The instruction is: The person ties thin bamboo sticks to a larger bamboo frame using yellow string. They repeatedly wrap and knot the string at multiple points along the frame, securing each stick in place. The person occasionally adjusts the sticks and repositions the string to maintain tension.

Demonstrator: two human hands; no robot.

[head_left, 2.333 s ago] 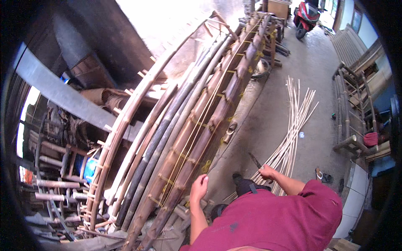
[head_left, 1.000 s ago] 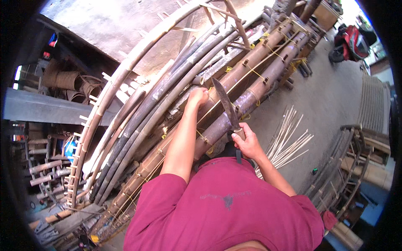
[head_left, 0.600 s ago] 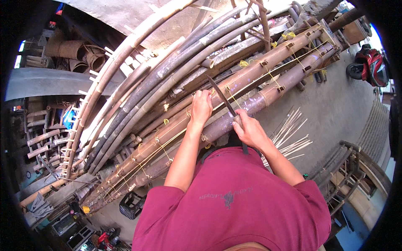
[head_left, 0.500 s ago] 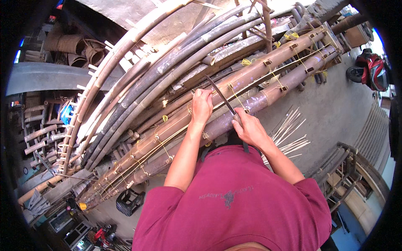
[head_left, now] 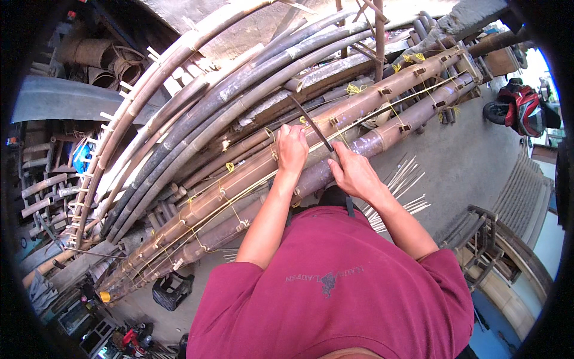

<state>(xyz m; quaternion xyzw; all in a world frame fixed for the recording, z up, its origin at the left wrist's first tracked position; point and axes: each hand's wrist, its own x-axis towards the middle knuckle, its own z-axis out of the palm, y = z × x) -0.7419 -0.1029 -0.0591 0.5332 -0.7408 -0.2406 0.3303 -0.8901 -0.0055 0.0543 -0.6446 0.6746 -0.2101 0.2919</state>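
— So, starting at the left, what is there?

— Far left, a grey sheet of metal [head_left: 66,105] lies over racks of short bamboo pieces [head_left: 42,191]. Above it sit a few woven baskets [head_left: 98,57]. Low down, on the floor, stands a small black crate [head_left: 172,291].

— And the big bundle?

— A stack of long bamboo poles [head_left: 197,119] runs from lower left to upper right, some pale, some dark grey. The nearest brown poles [head_left: 239,179] are lashed together with yellow ties [head_left: 229,167] and thin strips.

— Where are the hands?

— Both are on those brown poles, close together near the middle. The left hand [head_left: 292,148] is closed in a fist over a pole, its grip wrapped around what looks like a thin strip there; I cannot tell more than that. Just to its right, the right hand [head_left: 353,173] lies on the neighbouring pole with its grip closed around the handle of a long dark blade [head_left: 311,122], which slants up and to the left across the poles, passing just beside the left hand.

— Further right?

— On the concrete floor [head_left: 454,155] behind the right forearm lies a fan of thin pale bamboo splints [head_left: 406,191]. Beyond, at the upper right, a red motorbike [head_left: 520,110] is parked, and a wooden frame [head_left: 490,239] stands at the right edge.
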